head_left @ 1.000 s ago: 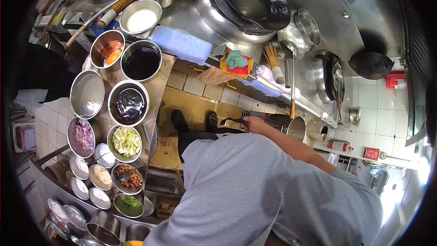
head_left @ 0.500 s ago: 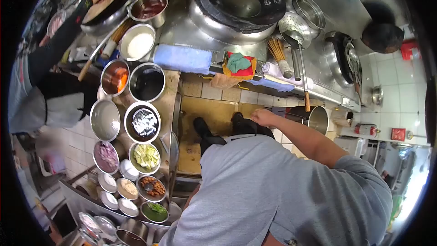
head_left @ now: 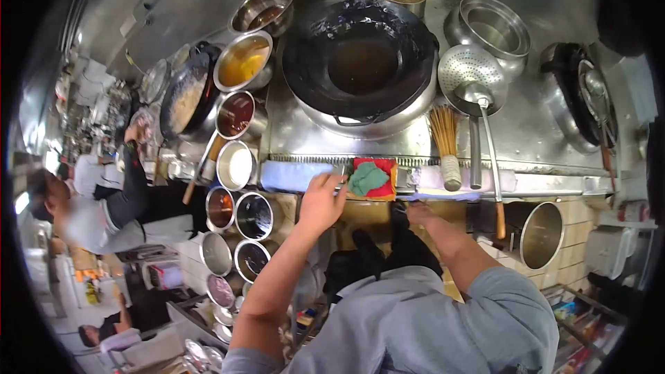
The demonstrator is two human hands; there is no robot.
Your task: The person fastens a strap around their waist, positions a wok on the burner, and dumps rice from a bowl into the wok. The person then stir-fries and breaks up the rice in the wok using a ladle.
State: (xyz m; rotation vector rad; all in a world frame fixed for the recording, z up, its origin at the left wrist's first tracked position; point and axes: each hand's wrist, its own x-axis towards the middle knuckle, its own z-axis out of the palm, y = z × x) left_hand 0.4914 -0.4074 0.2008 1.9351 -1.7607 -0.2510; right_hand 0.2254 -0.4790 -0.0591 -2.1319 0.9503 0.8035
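Observation:
My left hand [head_left: 323, 202] is over the front edge of the stove, its fingers apart, between a folded blue towel [head_left: 296, 176] and a green cloth [head_left: 368, 178]. The green cloth lies on a red and yellow cloth [head_left: 385, 190]. Below the edge, near my dark trousers, is my right hand [head_left: 418, 212]; its fingers are too unclear to tell what they hold, if anything. Behind the cloths a large black wok [head_left: 409, 76] with dark liquid sits on a burner. A bamboo brush [head_left: 445, 140] and a perforated strainer [head_left: 463, 69] with a ladle [head_left: 488, 131] rest to its right.
Metal pots of sauces [head_left: 236, 113] and a bowl of yellow liquid [head_left: 242, 61] stand left of the wok. Ingredient containers [head_left: 220, 291] line the lower left. A co-worker [head_left: 111, 215] reaches toward another wok [head_left: 187, 97]. A deep pot [head_left: 542, 235] is at the right.
The view has turned toward the stove, bringing the wok to the centre. My left hand has come into view over the stove edge. My right arm now reaches forward beside my trousers.

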